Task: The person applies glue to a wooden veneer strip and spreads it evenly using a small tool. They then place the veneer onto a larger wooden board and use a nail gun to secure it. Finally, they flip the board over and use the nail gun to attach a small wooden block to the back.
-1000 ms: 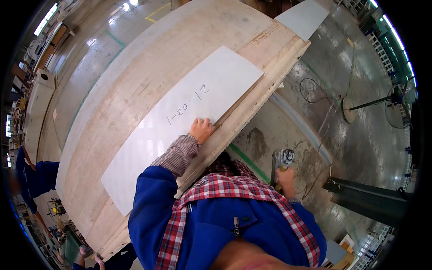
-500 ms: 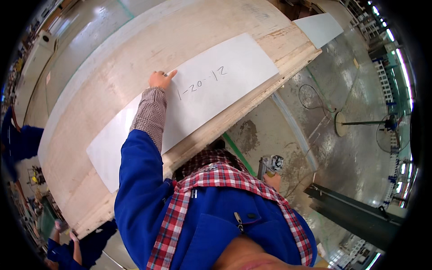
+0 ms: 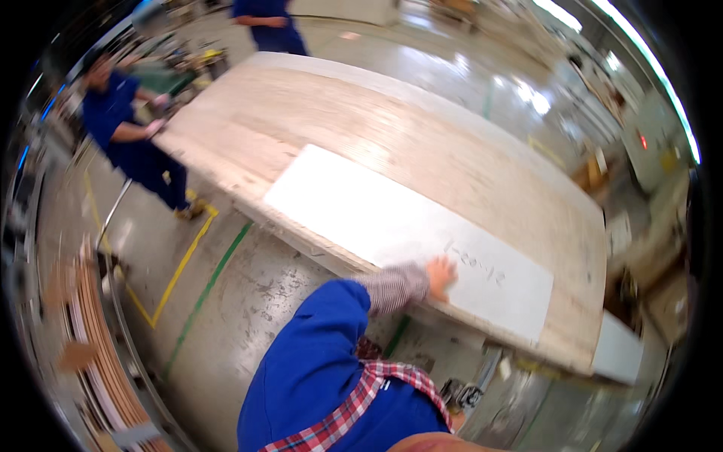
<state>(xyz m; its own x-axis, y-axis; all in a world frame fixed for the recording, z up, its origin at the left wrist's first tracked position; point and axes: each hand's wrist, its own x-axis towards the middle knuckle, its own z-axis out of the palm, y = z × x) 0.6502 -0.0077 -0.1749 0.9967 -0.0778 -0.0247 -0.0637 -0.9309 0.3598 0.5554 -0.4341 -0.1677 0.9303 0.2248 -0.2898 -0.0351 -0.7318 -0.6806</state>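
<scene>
My left hand (image 3: 441,279) rests with spread fingers on a long white sheet (image 3: 361,207), close to its handwritten markings. Beneath the sheet lies a large pale wooden panel (image 3: 226,113), its near edge running past my body. Low beside my apron, my right hand (image 3: 457,422) is partly hidden, closed around a grey-silver hand tool with a round head (image 3: 462,395); its exact kind is unclear.
A co-worker in blue (image 3: 120,120) has both hands at the panel's far left corner; another person (image 3: 269,30) stands behind it. Stacked boards (image 3: 98,339) stand at left. Another white sheet (image 3: 617,348) lies by the right end. Yellow tape (image 3: 181,267) marks the floor.
The view has swung toward the left, bringing the co-workers and stacked boards into fuller sight. My left hand stays on the sheet, now nearer its front edge; my right hand keeps the tool.
</scene>
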